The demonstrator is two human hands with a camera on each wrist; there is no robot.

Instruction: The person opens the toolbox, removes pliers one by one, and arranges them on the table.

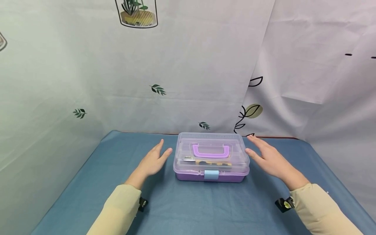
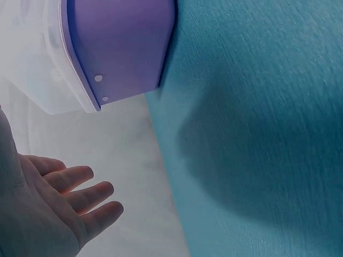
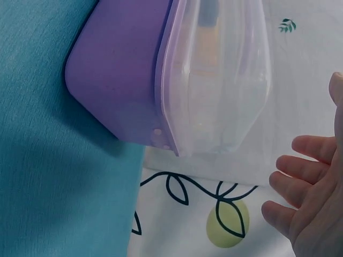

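Observation:
A plastic storage box point(image 1: 211, 178) with a purple base, a clear lid point(image 1: 185, 147), a purple carry handle point(image 1: 211, 155) and a light blue latch point(image 1: 211, 174) sits toward the back of the table, its lid closed. Through the lid, a yellow-and-black patterned item point(image 1: 213, 163) shows inside. My left hand point(image 1: 153, 160) hovers just left of the box, fingers extended and thumb apart, holding nothing. On the other side, my right hand point(image 1: 268, 158) is spread close to the box's right end, also with nothing in it. Both wrist views show a gap between fingers and box.
Blue cloth point(image 1: 188, 209) covers the table. White fabric point(image 1: 188, 65) printed with leaves hangs behind and along both sides, close beyond the box's back edge. A small dark wrist device point(image 1: 284, 205) is below the right sleeve, another point(image 1: 143, 204) by the left.

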